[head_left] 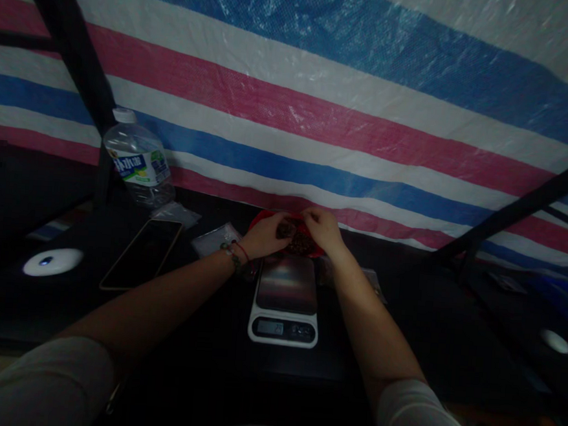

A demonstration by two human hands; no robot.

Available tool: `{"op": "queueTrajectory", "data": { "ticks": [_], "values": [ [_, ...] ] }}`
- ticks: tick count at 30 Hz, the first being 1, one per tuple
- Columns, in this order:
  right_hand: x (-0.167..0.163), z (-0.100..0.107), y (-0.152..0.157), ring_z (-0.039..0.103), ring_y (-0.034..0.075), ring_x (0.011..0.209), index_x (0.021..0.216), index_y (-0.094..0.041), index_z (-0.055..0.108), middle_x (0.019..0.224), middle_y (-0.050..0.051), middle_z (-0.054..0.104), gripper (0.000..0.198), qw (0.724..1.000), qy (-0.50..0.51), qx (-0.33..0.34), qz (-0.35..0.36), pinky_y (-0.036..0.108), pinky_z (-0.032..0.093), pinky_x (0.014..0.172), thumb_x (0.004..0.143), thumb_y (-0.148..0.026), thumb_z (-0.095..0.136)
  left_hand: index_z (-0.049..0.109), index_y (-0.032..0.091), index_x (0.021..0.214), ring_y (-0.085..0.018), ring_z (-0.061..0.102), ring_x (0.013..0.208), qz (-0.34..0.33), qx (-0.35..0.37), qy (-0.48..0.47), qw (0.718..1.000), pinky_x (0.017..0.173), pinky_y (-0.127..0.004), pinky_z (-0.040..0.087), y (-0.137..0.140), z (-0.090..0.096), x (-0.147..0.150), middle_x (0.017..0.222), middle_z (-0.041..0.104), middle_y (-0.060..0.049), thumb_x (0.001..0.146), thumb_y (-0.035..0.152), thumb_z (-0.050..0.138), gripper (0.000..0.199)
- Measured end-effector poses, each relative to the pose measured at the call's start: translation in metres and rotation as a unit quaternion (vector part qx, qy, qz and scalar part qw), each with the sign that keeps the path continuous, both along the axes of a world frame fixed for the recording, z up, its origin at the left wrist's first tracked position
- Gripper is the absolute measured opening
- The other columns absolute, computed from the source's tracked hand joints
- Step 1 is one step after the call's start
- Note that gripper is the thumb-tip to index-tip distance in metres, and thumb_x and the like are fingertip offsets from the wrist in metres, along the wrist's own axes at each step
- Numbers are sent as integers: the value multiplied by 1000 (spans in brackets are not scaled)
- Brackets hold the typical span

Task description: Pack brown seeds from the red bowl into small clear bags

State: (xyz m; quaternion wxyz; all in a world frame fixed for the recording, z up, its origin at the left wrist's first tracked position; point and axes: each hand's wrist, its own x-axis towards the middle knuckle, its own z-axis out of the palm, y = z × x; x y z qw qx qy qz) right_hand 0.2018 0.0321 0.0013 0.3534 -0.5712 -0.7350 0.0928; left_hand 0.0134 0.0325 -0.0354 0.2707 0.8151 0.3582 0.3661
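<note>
A red dish (319,249) holding small dark brown pieces (302,243) sits against the striped sheet, just behind a kitchen scale (287,288). My left hand (264,235) reaches over the dish's left side, its thumb and fingers curved around a clump of the brown pieces. My right hand (325,229) is bent over the far right rim, fingers curled down against the red dish. The scale has a bare metal plate, a white body and a lit display, too dim to read surely. Clear plastic bags (210,239) lie beside my left wrist.
A large clear bottle (139,157) stands at the back left. Closer in lie a phone (142,255) and a white oval device (53,262). Another small packet (374,283) rests beyond my right forearm. Black frame posts (74,49) rise at both sides, before the striped sheet (291,103).
</note>
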Motion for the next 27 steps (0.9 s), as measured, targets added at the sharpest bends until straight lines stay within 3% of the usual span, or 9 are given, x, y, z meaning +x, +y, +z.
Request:
{"op": "queueTrajectory", "data": {
  "ticks": [6, 10, 15, 17, 19, 21, 24, 27],
  "values": [
    [1, 0, 1, 67, 22, 87, 93, -16, 74, 95, 8, 75, 24, 1000, 2, -12, -3, 33, 49, 82, 87, -19, 51, 50, 21, 133, -17, 69, 99, -246, -64, 19, 967, 87, -30, 54, -20, 11, 0, 111, 71, -7, 75, 24, 71, 61],
    [1, 0, 1, 67, 21, 85, 90, -17, 74, 92, 7, 75, 22, 1000, 0, -9, -8, 32, 50, 80, 87, -20, 52, 54, 25, 132, -19, 69, 101, -304, -82, 80, 946, 92, -32, 52, -31, 14, 3, 109, 72, -5, 73, 23, 73, 61],
    [0, 2, 0, 67, 21, 84, 90, -17, 74, 92, 7, 75, 22, 1000, -7, -12, -10, 32, 49, 78, 87, -21, 53, 56, 25, 132, -22, 67, 107, -295, -77, 62, 950, 96, -35, 49, -28, 28, -3, 113, 72, -6, 62, 28, 83, 75],
    [0, 3, -2, 67, 21, 83, 90, -17, 75, 91, 7, 74, 21, 1000, -8, -16, -10, 31, 49, 77, 87, -22, 54, 62, 22, 122, -21, 67, 103, -279, -85, 59, 955, 90, -31, 51, -25, 43, -14, 113, 71, -8, 70, 34, 78, 56],
    [0, 4, -2, 67, 20, 83, 88, -18, 75, 90, 7, 74, 21, 1000, -12, -18, -4, 31, 49, 77, 87, -22, 54, 68, 19, 105, -19, 69, 88, -253, -104, 116, 955, 78, -27, 52, -22, 57, -29, 100, 73, -5, 80, 39, 67, 32],
    [1, 5, -3, 66, 20, 82, 87, -18, 75, 88, 6, 74, 21, 1000, -18, -19, 4, 30, 49, 77, 88, -23, 54, 70, 20, 98, -17, 69, 77, -234, -128, 195, 944, 69, -24, 51, -21, 64, -46, 87, 74, -2, 80, 41, 65, 28],
    [1, 8, -4, 66, 19, 81, 86, -19, 75, 86, 6, 73, 22, 999, -30, -26, 13, 30, 48, 76, 88, -24, 53, 71, 27, 101, -18, 69, 80, -223, -155, 283, 920, 69, -24, 50, -24, 58, -66, 91, 75, 2, 72, 35, 71, 30],
    [1, 11, -6, 66, 20, 81, 85, -18, 75, 86, 6, 74, 22, 999, -43, -28, 15, 30, 48, 76, 88, -23, 54, 70, 29, 108, -24, 68, 97, -176, -75, 272, 943, 83, -29, 50, -30, 42, -75, 105, 74, 0, 58, 33, 80, 50]
  ]
}}
